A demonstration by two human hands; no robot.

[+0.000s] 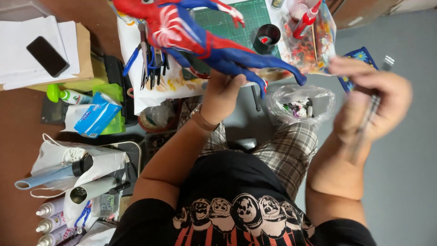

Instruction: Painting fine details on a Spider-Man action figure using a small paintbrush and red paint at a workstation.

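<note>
The counter [27, 136], brown and crowded, fills the left and upper part of the view. A white sheet [136, 98] lies on it, and a green cutting mat [227, 20] lies further up. The largest item in hand is a red and blue figure [191, 38], lying tilted above the mat and sheet, its legs running toward the right. The left hand [223, 89] is closed around the figure's blue leg from below and carries it clear of the counter. The right hand [373, 98] is raised well to the right of the figure, blurred; its fingers are curled around a slim, pale, stick-like tool [375, 102], whose kind cannot be told. A clear plastic bag [300, 102] with small pieces sits between the two hands, over the person's checked shorts. A second clear bag of red pieces [314, 41] lies above it. Pliers with blue handles [132, 59] and other dark tools rest on the sheet. A black cup [266, 38] stands on the mat's right edge. A black phone [47, 56] lies on white paper at upper left.
</note>
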